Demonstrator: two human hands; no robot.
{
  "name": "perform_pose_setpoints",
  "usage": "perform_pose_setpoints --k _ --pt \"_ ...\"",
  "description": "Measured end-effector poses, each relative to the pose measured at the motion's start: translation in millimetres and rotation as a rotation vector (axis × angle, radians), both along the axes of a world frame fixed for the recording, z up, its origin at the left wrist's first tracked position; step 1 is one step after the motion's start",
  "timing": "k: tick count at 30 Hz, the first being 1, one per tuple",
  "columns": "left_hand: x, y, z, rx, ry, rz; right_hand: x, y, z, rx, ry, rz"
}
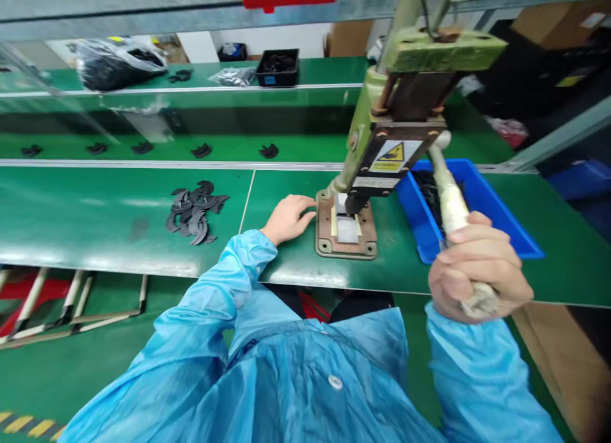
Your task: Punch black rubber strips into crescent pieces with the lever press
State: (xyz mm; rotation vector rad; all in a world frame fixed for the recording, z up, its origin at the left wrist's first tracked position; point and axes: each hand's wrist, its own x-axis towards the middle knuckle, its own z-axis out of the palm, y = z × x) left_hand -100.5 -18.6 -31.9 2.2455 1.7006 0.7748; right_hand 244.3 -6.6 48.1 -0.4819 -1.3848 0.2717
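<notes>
My right hand (480, 268) is wrapped round the taped lever (449, 191) of a green hand press (365, 115). Left of the press, my left hand (290, 219) lies on the green bench with its fingers apart, their tips at the edge of the press's base plate (323, 233). On that base sits a small metal block (347, 230), close beneath the dark ram (356, 205). Whether a part lies under the ram I cannot tell. A loose pile of dark curved plastic pieces (193, 210) lies on the bench to the left of my left hand.
A blue bin (501, 214) with dark parts stands right of the press, behind the lever. Several dark pieces (201, 151) sit spaced along the green strip behind a metal rail (167, 164). Farther back are a black tray (277, 69) and a plastic bag (119, 62).
</notes>
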Motion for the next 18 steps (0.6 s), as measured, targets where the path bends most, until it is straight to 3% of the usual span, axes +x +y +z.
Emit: perform_pose_setpoints --k 3,6,9,13,18 --pt "-90 -15 11.7 -0.035 0.199 0.297 -4 6 -2.4 0.037 0.041 -0.027" --pt "-183 -40 27.1 -0.220 0.433 0.631 -5 8 -4.3 0.078 0.044 -0.040" --pt "-247 -65 39.0 -0.466 0.583 0.687 -7 10 -6.2 0.111 0.040 -0.020" --pt "-271 -83 41.8 -0.610 0.651 0.581 -10 14 -7.9 0.148 0.105 0.011" --pt "-268 -86 39.6 -0.515 0.607 0.514 -7 8 -4.1 0.115 0.030 0.018"
